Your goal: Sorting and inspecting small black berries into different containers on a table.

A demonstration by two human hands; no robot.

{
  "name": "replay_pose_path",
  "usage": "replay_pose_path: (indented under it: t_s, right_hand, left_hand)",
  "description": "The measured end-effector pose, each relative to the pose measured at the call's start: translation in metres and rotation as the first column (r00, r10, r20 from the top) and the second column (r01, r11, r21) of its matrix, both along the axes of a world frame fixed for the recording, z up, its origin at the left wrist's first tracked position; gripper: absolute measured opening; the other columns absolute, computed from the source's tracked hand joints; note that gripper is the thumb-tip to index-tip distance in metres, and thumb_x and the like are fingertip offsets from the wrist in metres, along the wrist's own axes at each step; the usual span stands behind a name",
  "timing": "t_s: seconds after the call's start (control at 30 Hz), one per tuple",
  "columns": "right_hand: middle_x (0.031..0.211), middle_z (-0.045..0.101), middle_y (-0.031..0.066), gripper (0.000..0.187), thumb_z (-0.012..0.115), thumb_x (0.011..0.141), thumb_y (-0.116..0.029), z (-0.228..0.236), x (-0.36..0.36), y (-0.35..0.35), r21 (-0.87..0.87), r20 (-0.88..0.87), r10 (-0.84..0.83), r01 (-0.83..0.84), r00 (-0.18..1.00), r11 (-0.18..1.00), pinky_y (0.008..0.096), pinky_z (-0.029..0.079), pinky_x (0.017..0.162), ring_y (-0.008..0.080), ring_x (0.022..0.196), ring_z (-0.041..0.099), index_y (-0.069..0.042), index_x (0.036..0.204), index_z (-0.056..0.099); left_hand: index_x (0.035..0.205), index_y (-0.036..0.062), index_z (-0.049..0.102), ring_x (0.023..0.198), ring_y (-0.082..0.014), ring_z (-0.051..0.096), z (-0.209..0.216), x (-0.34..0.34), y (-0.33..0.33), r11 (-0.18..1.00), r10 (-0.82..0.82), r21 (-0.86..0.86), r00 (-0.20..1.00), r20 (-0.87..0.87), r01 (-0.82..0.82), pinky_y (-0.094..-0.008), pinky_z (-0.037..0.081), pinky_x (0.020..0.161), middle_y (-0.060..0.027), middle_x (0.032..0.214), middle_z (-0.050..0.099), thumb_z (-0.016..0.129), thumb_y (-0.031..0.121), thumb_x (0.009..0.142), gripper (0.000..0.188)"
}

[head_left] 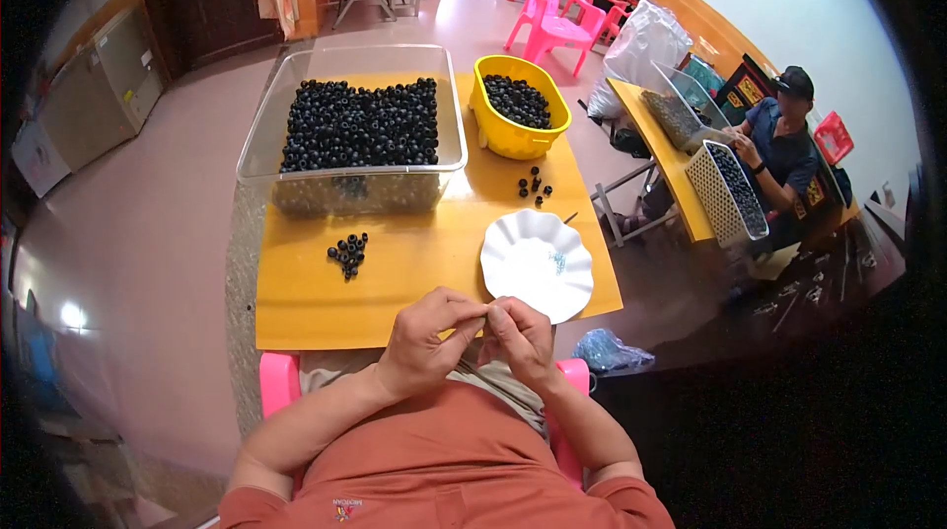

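My left hand point(426, 340) and my right hand point(523, 340) meet above the table's near edge, thumbs and fingertips pinched together. Whatever they hold is too small to make out. Just beyond my right hand lies a white scalloped plate point(508, 255) with a little patch of tiny bluish pieces point(558, 263) on it. A small group of black, bead-like round parts point(347, 255) rests on the table ahead of my left hand. Several more black round parts point(534, 186) are scattered past the plate. A short thin dark piece point(571, 218) sits by the plate's far rim.
On the yellow table point(326, 317) stand a clear plastic bin point(450, 129) and a yellow tub point(518, 142), both holding black round parts. A blue plastic bag point(610, 349) is beside my seat. At right, a person point(784, 134) works at another table with a white basket point(725, 198).
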State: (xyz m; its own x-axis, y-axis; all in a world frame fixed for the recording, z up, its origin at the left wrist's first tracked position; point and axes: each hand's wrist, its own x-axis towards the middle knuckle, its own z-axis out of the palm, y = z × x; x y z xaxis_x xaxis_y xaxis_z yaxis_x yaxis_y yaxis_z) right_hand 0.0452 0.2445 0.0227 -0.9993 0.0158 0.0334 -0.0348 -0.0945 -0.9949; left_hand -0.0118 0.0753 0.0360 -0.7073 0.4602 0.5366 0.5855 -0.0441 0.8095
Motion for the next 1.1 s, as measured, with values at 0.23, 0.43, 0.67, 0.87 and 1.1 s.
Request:
replay_pose_path:
  t_s: [0.23,0.43,0.67,0.87,1.1]
  right_hand:
    - [0.077,0.059,0.0021,0.011,0.06,0.091,-0.006,0.015,-0.007,0.014,0.225,-0.122,-0.185,0.209,0.975,0.952,0.0213,0.045,0.05,0.0083,0.059,0.056,0.002,0.099,0.059]
    - [0.084,0.06,0.0044,0.015,0.065,0.08,0.003,-0.003,-0.033,0.056,0.571,-0.396,-0.178,0.393,0.901,0.72,0.0221,0.043,0.054,0.008,0.06,0.052,-0.001,0.094,0.061]
    - [0.085,0.062,0.0073,0.017,0.067,0.076,0.002,-0.011,-0.047,0.071,0.711,-0.411,-0.106,0.392,0.905,0.584,0.0243,0.043,0.053,0.0114,0.057,0.053,-0.001,0.092,0.062]
    - [0.089,0.063,0.0141,0.015,0.065,0.076,-0.003,-0.01,-0.054,0.074,0.803,-0.324,-0.041,0.298,0.945,0.516,0.0377,0.05,0.063,0.0323,0.072,0.063,-0.003,0.091,0.062]
    - [0.091,0.064,0.0142,0.015,0.064,0.078,-0.007,-0.006,-0.059,0.072,0.883,-0.222,-0.024,0.211,0.975,0.418,0.0396,0.051,0.072,0.0341,0.082,0.064,-0.004,0.092,0.066]
  left_hand:
    - [0.103,-0.0037,0.065,0.084,-0.0123,0.063,-0.011,-0.002,-0.002,0.992,-0.057,0.126,0.895,0.442,0.001,-0.0235,0.052,0.073,-0.008,0.096,0.063,0.062,0.002,0.088,0.016]
    - [0.105,-0.0043,0.063,0.082,-0.0126,0.065,-0.021,-0.008,-0.004,0.983,-0.14,0.184,0.755,0.641,0.026,-0.0247,0.054,0.076,-0.0072,0.09,0.065,0.061,0.006,0.09,0.018]
    - [0.104,-0.0037,0.062,0.08,-0.0137,0.065,-0.027,-0.012,-0.007,0.96,-0.227,0.28,0.604,0.764,0.005,-0.0269,0.056,0.076,-0.0082,0.091,0.066,0.063,0.007,0.09,0.018]
    - [0.103,-0.0027,0.061,0.08,-0.0128,0.065,-0.028,-0.015,-0.008,0.936,-0.29,0.351,0.518,0.805,-0.021,-0.0277,0.057,0.076,-0.0078,0.092,0.065,0.063,0.008,0.09,0.017]
    - [0.103,-0.0018,0.061,0.081,-0.0125,0.065,-0.033,-0.016,-0.007,0.917,-0.332,0.399,0.515,0.79,-0.021,-0.0281,0.057,0.077,-0.0073,0.092,0.065,0.062,0.007,0.091,0.015]
